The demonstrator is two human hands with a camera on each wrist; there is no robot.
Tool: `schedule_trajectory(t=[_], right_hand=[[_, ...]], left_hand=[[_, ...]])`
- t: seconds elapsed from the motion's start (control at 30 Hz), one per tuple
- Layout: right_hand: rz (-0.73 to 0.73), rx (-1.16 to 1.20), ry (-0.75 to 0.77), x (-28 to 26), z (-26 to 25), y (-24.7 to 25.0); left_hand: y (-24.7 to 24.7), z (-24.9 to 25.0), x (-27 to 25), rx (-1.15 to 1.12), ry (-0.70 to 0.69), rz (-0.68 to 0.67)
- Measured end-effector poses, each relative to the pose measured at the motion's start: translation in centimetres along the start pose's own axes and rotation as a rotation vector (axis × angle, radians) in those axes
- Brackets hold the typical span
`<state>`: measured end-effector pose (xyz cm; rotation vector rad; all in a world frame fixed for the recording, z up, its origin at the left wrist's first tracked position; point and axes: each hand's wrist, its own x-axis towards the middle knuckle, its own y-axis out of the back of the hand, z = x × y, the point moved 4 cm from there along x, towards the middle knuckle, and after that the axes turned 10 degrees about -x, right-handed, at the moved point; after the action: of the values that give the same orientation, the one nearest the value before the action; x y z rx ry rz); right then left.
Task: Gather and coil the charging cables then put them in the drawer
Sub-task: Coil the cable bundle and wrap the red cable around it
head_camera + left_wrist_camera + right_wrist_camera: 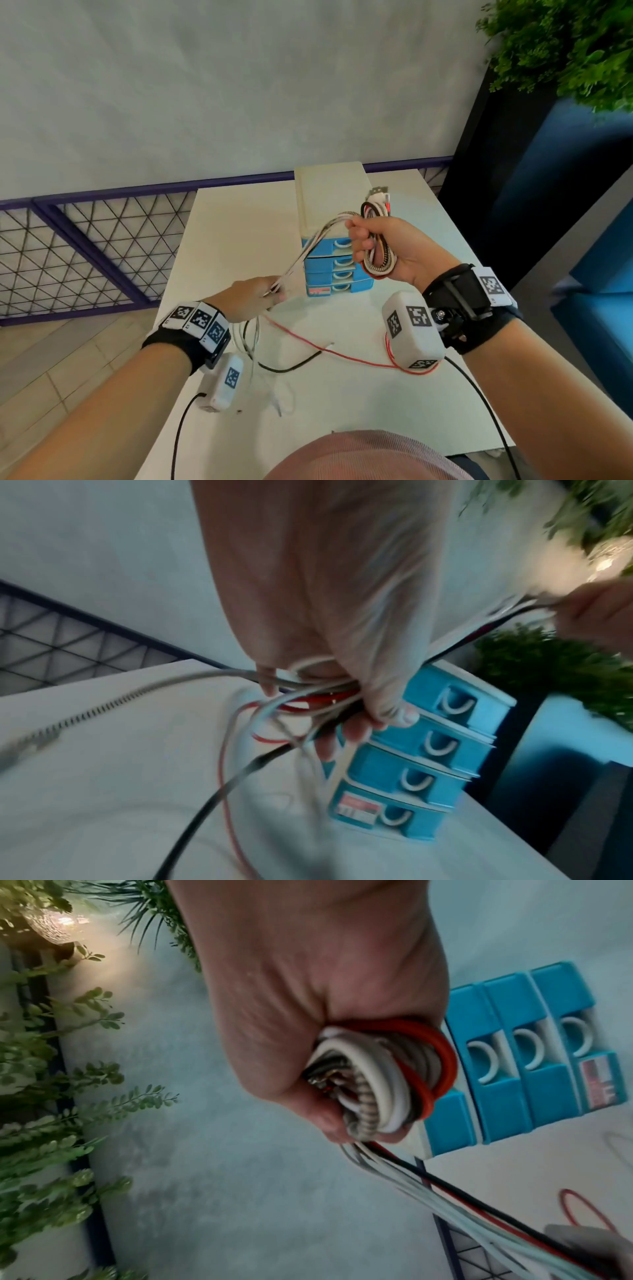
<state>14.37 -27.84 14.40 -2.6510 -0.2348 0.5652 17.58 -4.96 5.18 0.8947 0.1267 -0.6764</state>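
My right hand (373,246) (329,1047) grips a coiled bundle of cables (378,262) (383,1080), white, red, black and braided, held up in front of the drawer unit (334,240). From the coil several strands (308,255) (479,1213) run taut down-left to my left hand (260,296) (329,642), which pinches them (318,699) together above the table. Loose tails, a red one (342,354) and a black one (291,366), trail on the white table (359,411). The blue drawers (431,750) (534,1053) all stand closed.
The drawer unit stands at the table's back centre. A purple-framed mesh fence (85,246) runs along the left and behind. Dark panel, blue seating (596,240) and a plant (565,48) lie to the right. A black device cord (479,394) crosses the table's right front.
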Motion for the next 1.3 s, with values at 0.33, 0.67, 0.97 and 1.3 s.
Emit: schedule_trajectory(t=[0.33,0.67,0.97,1.3], right_hand=[[0.022,-0.122,0.198,-0.8,-3.0,-1.0],[0.295,-0.086,0.161,0.5,-2.3,3.0],[0.312,-0.103,0.139,1.2,-0.8,2.2],[0.391,-0.072,0.145,0.7,-0.4,3.2]], left_hand=[[2.8,-1.6,-0.4,-0.072,0.068,0.078],[4.9,-0.1,-2.5,-0.423,-0.199,0.424],[5.6,0.1,-2.9,-0.779,-0.193,0.629],[5.7,-1.1,-2.5,-0.783,0.010,0.765]])
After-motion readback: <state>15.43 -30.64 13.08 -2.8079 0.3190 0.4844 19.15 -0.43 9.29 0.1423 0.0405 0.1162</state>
